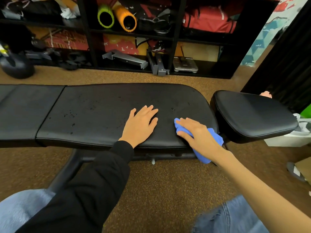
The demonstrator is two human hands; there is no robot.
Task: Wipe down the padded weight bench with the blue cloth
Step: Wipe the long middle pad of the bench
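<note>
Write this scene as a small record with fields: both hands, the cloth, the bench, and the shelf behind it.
left hand: flat on the bench, fingers straight, holding nothing
right hand: presses the cloth onto the bench's right end
cloth: blue, bunched, hanging over the near edge
bench: black, dark specks mostly left of the hands
shelf: holds green roller and orange roller

Speckled brown floor (168, 190) spreads at 6 o'clock. At 12 o'clock a black shelving unit (175, 39) holds a green foam roller (105, 16), an orange foam roller (125, 18) and a red bag (208, 19). A teal patterned wall (262, 42) shows at 2 o'clock.
</note>
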